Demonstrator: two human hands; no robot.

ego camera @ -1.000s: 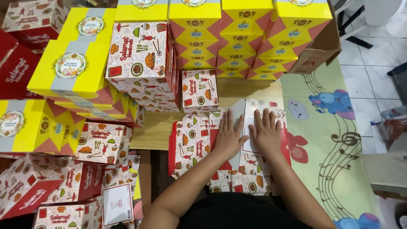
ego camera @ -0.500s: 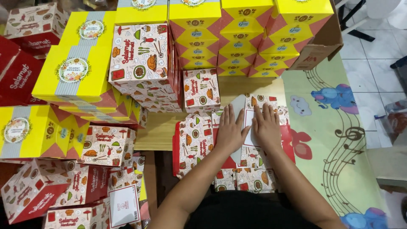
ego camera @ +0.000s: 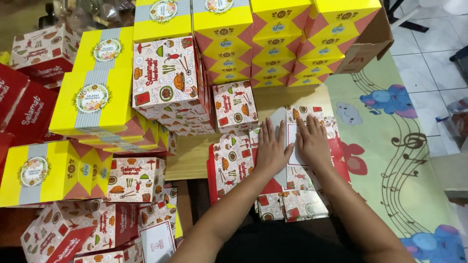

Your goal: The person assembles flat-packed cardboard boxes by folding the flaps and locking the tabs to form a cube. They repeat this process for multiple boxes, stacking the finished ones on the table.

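A flat, unfolded cardboard box (ego camera: pixel 234 160), white with red food drawings and red edges, lies on the floor in front of me. My left hand (ego camera: pixel 271 148) presses flat on its middle, fingers together. My right hand (ego camera: pixel 312 142) presses flat beside it on a white inner flap (ego camera: pixel 294 136) of the same box. More flat box blanks (ego camera: pixel 292 207) lie stacked under and below it.
Stacks of folded yellow boxes (ego camera: pixel 273 44) stand at the back and on the left (ego camera: pixel 92 104). Patterned white and red boxes (ego camera: pixel 163 80) pile up in the middle and lower left. A green play mat (ego camera: pixel 390 160) with elephants and music notes lies on the right.
The view has shifted slightly. Both hands stay pressed on the flat box in about the same place.
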